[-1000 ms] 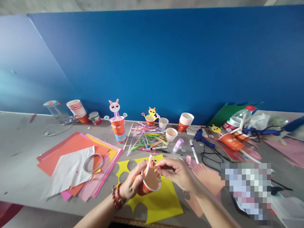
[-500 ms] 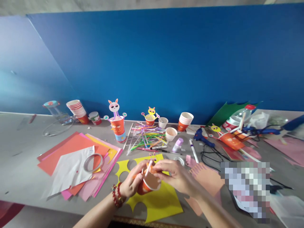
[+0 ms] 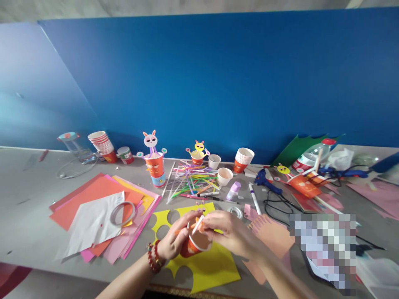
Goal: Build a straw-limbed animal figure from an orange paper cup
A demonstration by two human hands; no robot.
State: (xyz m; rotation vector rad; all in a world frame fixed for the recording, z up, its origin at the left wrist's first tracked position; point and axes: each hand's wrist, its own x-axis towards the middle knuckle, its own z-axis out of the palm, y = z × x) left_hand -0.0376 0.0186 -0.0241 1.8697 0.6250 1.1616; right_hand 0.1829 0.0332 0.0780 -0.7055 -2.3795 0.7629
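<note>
Over a yellow sheet with round cut-outs, my left hand is wrapped round an orange paper cup, tilted with its mouth toward me. At the mouth, my right hand has its fingers pinched at a white stick that slants over the opening. Small orange pieces show by the left fingers and near the right fingertips; their shape is partly hidden. Just beyond the hands, a small rabbit-eared paper head is partly covered by my fingers.
Behind lie coloured straws, a white-faced cup puppet, a yellow-faced one and stacked cups. At left are coloured sheets and a tape roll; at right, a blue glue gun with its black cable.
My right hand has shifted slightly down toward the cup mouth, and the white stick now leans more to the right. The left hand keeps its hold on the cup.
</note>
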